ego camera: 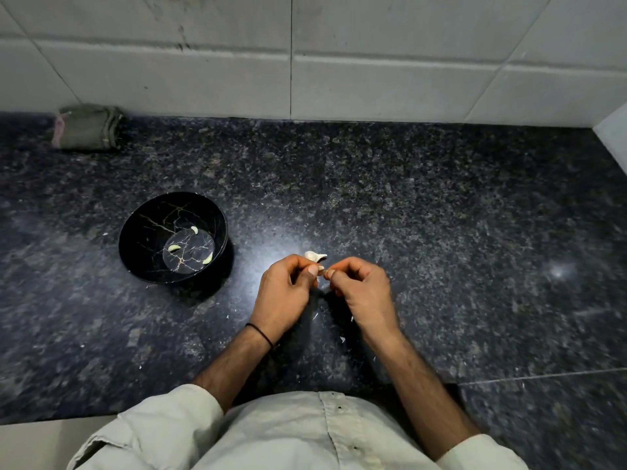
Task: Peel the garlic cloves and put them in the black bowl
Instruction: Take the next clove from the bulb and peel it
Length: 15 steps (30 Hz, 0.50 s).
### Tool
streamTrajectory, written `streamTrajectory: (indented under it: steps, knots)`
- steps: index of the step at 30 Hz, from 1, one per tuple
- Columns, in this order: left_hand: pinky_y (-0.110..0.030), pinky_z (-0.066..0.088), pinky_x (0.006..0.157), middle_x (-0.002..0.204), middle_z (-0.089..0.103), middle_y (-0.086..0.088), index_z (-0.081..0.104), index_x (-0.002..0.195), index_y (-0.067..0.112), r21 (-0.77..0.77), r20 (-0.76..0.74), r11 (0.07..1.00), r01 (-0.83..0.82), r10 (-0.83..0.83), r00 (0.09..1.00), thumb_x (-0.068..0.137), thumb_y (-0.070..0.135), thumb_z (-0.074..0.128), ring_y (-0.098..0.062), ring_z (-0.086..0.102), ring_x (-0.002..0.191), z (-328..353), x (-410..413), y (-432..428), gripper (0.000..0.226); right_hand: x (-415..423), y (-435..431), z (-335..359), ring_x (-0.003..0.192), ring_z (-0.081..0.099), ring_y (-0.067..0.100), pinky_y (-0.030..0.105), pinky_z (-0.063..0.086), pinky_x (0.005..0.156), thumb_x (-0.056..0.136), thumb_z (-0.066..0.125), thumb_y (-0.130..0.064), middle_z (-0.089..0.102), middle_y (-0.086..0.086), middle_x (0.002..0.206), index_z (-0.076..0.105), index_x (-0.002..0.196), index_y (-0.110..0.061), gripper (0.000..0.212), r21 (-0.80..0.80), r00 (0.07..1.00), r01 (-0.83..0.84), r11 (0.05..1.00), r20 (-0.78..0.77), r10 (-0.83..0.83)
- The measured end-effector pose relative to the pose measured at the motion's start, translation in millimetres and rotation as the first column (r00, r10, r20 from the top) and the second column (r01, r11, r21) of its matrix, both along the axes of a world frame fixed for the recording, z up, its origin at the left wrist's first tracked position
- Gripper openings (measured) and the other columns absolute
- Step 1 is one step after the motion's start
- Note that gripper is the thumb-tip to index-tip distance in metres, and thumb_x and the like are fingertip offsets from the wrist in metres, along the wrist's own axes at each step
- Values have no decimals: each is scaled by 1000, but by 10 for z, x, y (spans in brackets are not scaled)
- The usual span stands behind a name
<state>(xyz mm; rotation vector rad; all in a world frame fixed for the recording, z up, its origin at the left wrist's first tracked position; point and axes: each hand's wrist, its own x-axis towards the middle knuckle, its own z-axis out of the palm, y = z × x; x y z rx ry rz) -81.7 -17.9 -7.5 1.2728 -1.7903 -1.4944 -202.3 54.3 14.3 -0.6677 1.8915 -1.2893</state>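
Beside the black bowl [142,228], left hand [285,288] and right hand [363,290] pinch one clove [320,270].

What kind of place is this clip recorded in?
Most likely a kitchen counter: a dark speckled granite worktop meets a white tiled wall, a folded green cloth lies by it, and the left hand and right hand pinch a garlic clove near a black bowl.

Dark speckled granite counter [441,205] is taking up most of the view and running back to a white tiled wall [373,62] (some dark smudges are showing up top). A folded green cloth [88,127] is sitting back left against the wall, and light is bouncing a bright glare [271,247] off the polished stone.
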Motion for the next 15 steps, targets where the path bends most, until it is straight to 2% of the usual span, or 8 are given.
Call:
streamTrajectory:
  steps: [3,7,10,12,15]
  knots:
    - [-58,56,72,69,70,2,70,80,28,75,-34,997,-15,18,999,88,40,58,-30,73,73,2,17,-23,19,-20,36,-38,53,50,4,20,40,55,85,67,-5,59,-8,56,68,70,-9,16,24,999,2,1000,-38,-1]
    - [-55,57,73,71,72,1,70,80,24,42,6,998,-39,39,999,95,29,62,-27,72,72,-5,19,-25,18,-30,48,-72,55,40,9,29,34,54,85,58,-12,46,-5,55,54,60,-14,26,35,998,-15,999,-58,17]
    - [-43,57,73,70,72,5,70,81,22,2,39,999,-40,40,998,95,25,65,-20,71,72,6,-3,-10,15,-1,20,-84,57,35,10,35,29,56,90,57,-22,38,-4,57,44,58,-20,34,39,996,-47,998,-78,50]
    - [-33,55,71,70,71,7,70,83,21,-30,53,999,-40,41,998,95,24,66,-13,69,72,21,-10,-4,14,14,18,-85,55,38,7,31,34,56,94,62,-25,43,-12,54,48,61,-20,36,46,994,-62,997,-89,66]
    - [-19,48,67,72,71,10,70,84,20,-94,79,995,-34,41,996,95,22,65,-4,66,71,45,-2,11,12,33,26,-66,61,54,0,16,43,62,91,68,-16,62,-13,67,65,80,-17,12,12,992,-68,998,-101,69]
